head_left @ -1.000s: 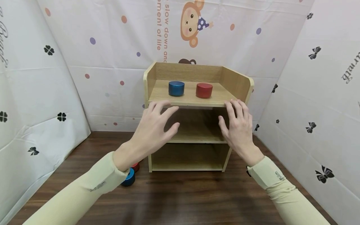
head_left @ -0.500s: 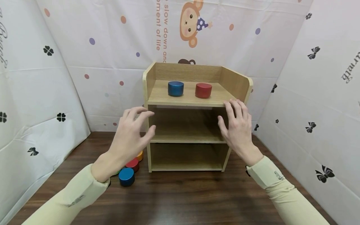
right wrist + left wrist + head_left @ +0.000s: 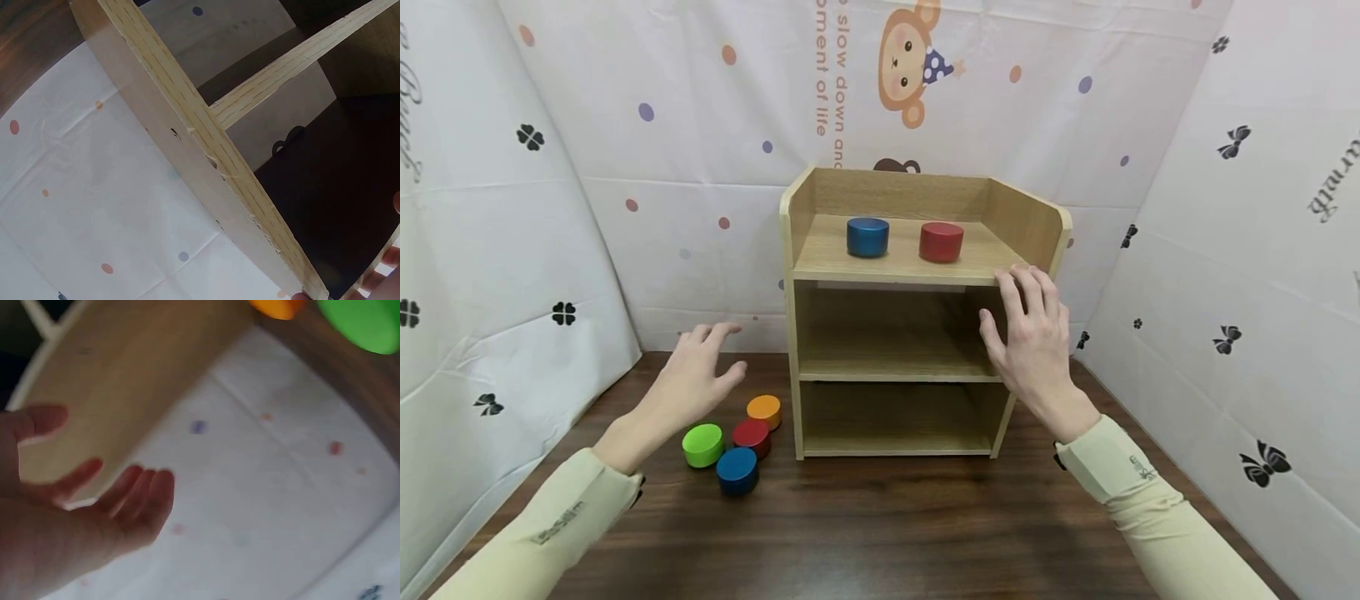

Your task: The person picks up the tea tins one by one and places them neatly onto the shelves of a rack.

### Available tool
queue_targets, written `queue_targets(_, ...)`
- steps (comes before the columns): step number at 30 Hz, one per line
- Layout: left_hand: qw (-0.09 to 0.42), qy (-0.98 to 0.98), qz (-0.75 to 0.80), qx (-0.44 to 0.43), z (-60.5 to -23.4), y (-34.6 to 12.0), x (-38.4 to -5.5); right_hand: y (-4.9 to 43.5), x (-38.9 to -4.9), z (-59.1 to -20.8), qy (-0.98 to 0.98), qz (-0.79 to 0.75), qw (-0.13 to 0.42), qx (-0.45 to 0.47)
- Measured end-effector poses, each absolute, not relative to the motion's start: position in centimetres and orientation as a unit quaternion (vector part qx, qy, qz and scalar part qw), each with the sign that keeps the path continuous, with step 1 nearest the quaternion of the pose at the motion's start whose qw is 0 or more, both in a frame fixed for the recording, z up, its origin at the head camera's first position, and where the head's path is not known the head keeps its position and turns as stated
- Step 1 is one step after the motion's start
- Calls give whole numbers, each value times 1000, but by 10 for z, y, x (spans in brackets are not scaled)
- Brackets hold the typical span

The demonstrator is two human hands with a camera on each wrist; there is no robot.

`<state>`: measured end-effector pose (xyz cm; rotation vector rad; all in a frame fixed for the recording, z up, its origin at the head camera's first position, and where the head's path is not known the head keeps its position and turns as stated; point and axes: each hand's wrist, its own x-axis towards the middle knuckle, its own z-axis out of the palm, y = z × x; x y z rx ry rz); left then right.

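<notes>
My left hand [image 3: 679, 385] hovers left of the wooden shelf unit [image 3: 895, 277], its fingers loosely bent and holding nothing. Below it on the floor lie a green round block [image 3: 703, 446], an orange one [image 3: 764, 412], a red one [image 3: 752, 437] and a blue one [image 3: 737, 472]. In the left wrist view, the left hand [image 3: 81, 528] has its thumb and fingers spread apart. The fingertips of my right hand [image 3: 1037, 354] rest on the top shelf's front edge at the right, thumb apart. A blue round block [image 3: 867, 238] and a red round block [image 3: 941, 242] stand on that shelf.
The unit has a middle shelf [image 3: 898, 358] and a bottom shelf [image 3: 895, 433] under the top one. White printed cloth [image 3: 715, 108] hangs behind and on both sides. The floor [image 3: 880, 525] is dark wood.
My left hand has moved left and down from the front of the top shelf, bringing the blocks on the floor into view. The right hand stays at the shelf edge.
</notes>
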<state>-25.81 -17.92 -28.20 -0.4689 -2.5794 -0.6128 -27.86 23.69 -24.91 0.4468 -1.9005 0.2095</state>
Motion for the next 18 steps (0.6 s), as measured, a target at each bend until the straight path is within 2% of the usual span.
queue_targets(10,-4,-966,-163,-202,-335,-230,-284,236,-278,-251,-808,88,552,185)
queue_targets(12,-31,-964,-168,-204,-342,-236,-285,236,-279,-250,-805,92,556,186)
queue_targets(18,-71,-960,-181,-201,-354,-242,-283,235,-280,-249,-802,95,560,185)
